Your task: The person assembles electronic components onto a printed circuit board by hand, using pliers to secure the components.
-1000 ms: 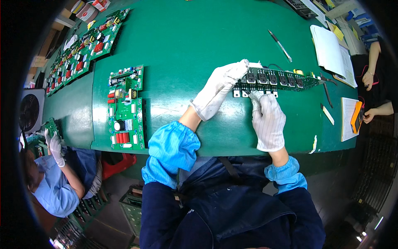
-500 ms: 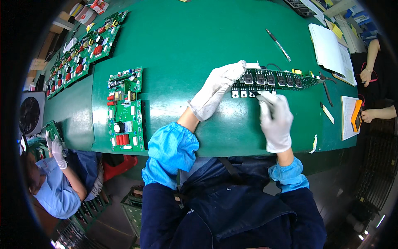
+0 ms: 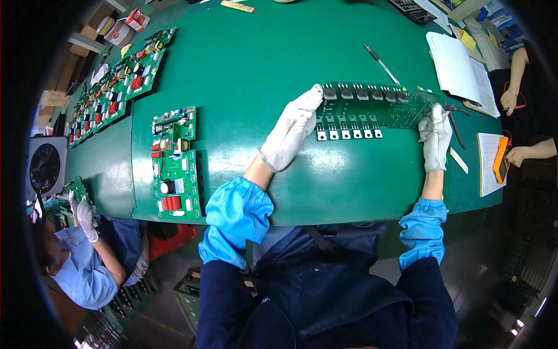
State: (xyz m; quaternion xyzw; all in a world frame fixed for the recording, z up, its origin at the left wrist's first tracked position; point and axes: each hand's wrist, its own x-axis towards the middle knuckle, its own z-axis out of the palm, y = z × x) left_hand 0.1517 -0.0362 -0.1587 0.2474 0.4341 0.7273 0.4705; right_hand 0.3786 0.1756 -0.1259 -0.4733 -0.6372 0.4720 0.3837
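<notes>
Between my two white-gloved hands a green circuit board (image 3: 378, 110) is held up on edge above the table. A row of black components runs along its upper edge, and several white-tabled transistors (image 3: 346, 134) stick out below. My left hand (image 3: 290, 129) grips the board's left end, fingers closed round it. At the right end my right hand (image 3: 436, 131) is closed on the board, its fingertips partly hidden. Further left on the green table (image 3: 250, 64) lies another circuit board (image 3: 174, 163) with red, black and white parts.
Assembled boards (image 3: 125, 87) lie in a row at the far left. A pen (image 3: 381, 63), dark pliers (image 3: 456, 125) and an open notebook (image 3: 456, 70) are on the right. One co-worker (image 3: 87, 256) sits at the left; another person's hand (image 3: 516, 156) is by an orange meter (image 3: 501, 160).
My right hand has moved right, from the transistors to the board's right end. The board has turned, its broad face and whole transistor row now showing. My left hand has shifted slightly left.
</notes>
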